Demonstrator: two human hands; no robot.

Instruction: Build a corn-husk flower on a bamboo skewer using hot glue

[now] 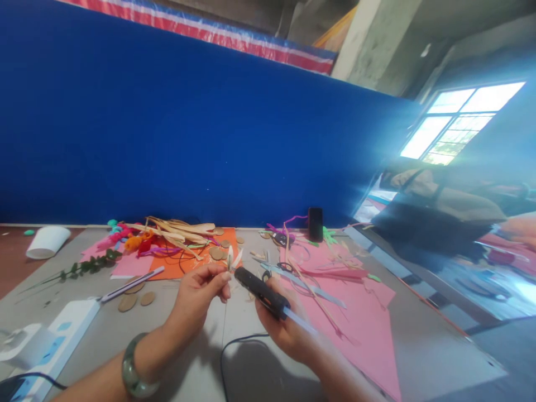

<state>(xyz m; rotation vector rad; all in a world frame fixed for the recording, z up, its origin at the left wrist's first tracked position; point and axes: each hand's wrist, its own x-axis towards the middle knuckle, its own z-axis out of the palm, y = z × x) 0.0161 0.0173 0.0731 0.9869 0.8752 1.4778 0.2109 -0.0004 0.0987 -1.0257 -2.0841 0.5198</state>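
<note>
My right hand point(281, 318) is wrapped round a black glue gun point(262, 291), from whose back end a clear glue stick point(299, 319) sticks out. The gun's front end points up and left, close to my left fingertips. Between thumb and fingers my left hand point(205, 290) pinches a small pale petal-like piece point(230, 258); its exact kind is hard to make out. A second pale sliver point(238, 257) stands beside it, near the nozzle. Just beyond my right hand lie scissors point(267, 273), partly hidden by it.
Pink paper point(355, 329) spreads on the right, orange paper point(167, 268) behind my left hand. Straw-coloured strips point(180, 229), wooden discs point(128, 302), a green sprig point(84, 268), a paper cup point(48, 242), a power strip point(62, 340) and a phone point(315, 224) lie about. A blue partition point(188, 123) stands behind.
</note>
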